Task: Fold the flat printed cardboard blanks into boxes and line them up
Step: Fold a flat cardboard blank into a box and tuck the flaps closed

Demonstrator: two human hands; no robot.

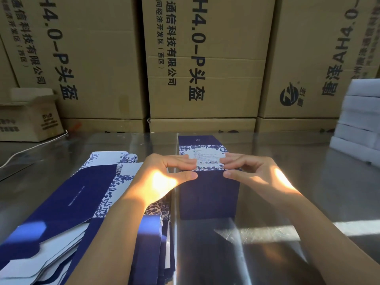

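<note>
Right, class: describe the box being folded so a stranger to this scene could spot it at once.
Below the wall of brown cartons lies a shiny metal table. At its middle stands a navy box, pinched by the left hand and right hand. Unlike the flat blanks beside it, it is upright, with a barcode label on top.

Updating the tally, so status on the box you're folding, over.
Hands: left hand and right hand pinch top edge of dark blue floral-printed cardboard box. Box upright on shiny steel table. Stack of flat printed cardboard blanks at left, nothing blocking.
</note>
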